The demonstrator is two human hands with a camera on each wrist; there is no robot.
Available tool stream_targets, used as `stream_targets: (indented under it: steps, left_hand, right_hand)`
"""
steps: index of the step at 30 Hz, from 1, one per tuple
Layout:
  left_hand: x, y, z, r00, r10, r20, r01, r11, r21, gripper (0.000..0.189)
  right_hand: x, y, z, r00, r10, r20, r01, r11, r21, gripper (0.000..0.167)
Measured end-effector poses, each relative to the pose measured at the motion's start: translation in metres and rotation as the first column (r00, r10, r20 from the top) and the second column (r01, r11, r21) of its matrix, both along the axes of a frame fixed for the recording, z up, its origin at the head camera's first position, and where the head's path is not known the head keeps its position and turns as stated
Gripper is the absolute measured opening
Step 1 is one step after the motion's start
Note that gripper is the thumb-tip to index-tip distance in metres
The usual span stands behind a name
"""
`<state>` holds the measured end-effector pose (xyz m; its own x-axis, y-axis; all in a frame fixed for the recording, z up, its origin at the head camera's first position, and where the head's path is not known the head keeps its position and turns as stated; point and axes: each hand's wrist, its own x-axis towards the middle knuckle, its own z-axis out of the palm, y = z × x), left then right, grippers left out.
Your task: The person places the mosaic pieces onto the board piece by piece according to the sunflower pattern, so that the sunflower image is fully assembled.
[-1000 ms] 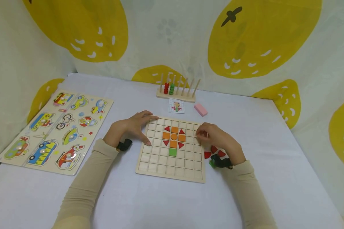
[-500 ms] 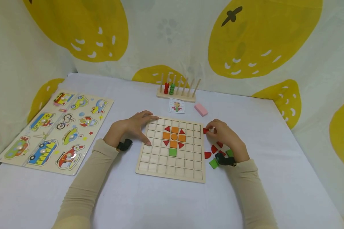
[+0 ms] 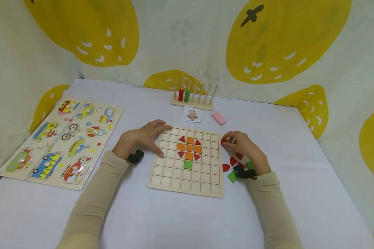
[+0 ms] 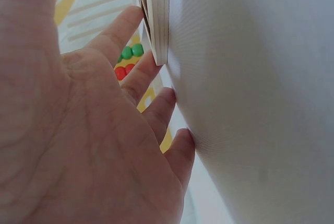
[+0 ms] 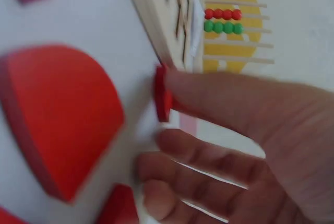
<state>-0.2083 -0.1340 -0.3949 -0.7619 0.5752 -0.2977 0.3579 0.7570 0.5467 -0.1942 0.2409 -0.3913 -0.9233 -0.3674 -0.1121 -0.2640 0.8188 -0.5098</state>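
Observation:
A square wooden grid board (image 3: 168, 172) lies flat on the white table. Orange squares, an orange circle (image 3: 189, 148), red triangles (image 3: 197, 157) and a green square tile (image 3: 188, 164) sit in its cells. My left hand (image 3: 146, 136) rests at the board's far left corner, thumb on its left edge and fingers extended. Beside the right edge, my right hand (image 3: 241, 143) holds a small red tile (image 5: 162, 93) between thumb and fingers, low over the table. Part of that tile is hidden by the thumb. Red quarter-circle tiles (image 3: 225, 167) and green tiles (image 3: 232, 176) lie near the right wrist.
Behind the board are a pattern card (image 3: 192, 114), a pink block (image 3: 218, 118) and a peg stand (image 3: 191, 102) with red and green beads. A vehicle knob puzzle (image 3: 95, 148) lies on the left. A lemon-print cloth (image 3: 187, 48) hangs behind.
My right hand has moved right, from over the board's right edge to just beside it, where the red tile shows at its fingertips. My left hand has stayed in place.

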Motion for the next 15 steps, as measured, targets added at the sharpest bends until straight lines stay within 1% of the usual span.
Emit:
stream_targets:
  steps: [2, 4, 9, 11, 15]
  left_hand:
    - [0.0001, 0.0001, 0.0, 1.0, 0.001, 0.001, -0.001, 1.0, 0.0, 0.109]
    - [0.0002, -0.0001, 0.0002, 1.0, 0.002, 0.001, -0.002, 1.0, 0.0, 0.109]
    - [0.0002, 0.0004, 0.0007, 1.0, 0.002, -0.002, -0.002, 1.0, -0.002, 0.109]
    - [0.0007, 0.001, 0.0014, 1.0, 0.004, 0.0, -0.004, 1.0, -0.003, 0.109]
    - [0.0018, 0.0019, 0.0028, 1.0, 0.01, 0.005, -0.01, 1.0, -0.002, 0.11]
  right_hand:
    - [0.0004, 0.0009, 0.0008, 1.0, 0.009, 0.026, -0.009, 1.0, 0.0, 0.024]
    - [0.0005, 0.0013, 0.0009, 0.999, 0.019, 0.033, -0.019, 1.0, -0.001, 0.026]
    - [0.0008, 0.003, 0.0024, 0.998, 0.057, 0.031, -0.058, 0.998, 0.006, 0.024]
    - [0.002, 0.0048, 0.0042, 0.998, 0.051, 0.049, -0.051, 0.999, 0.008, 0.023]
    - [0.0027, 0.0079, 0.0066, 0.996, 0.053, 0.066, -0.053, 0.999, -0.004, 0.027]
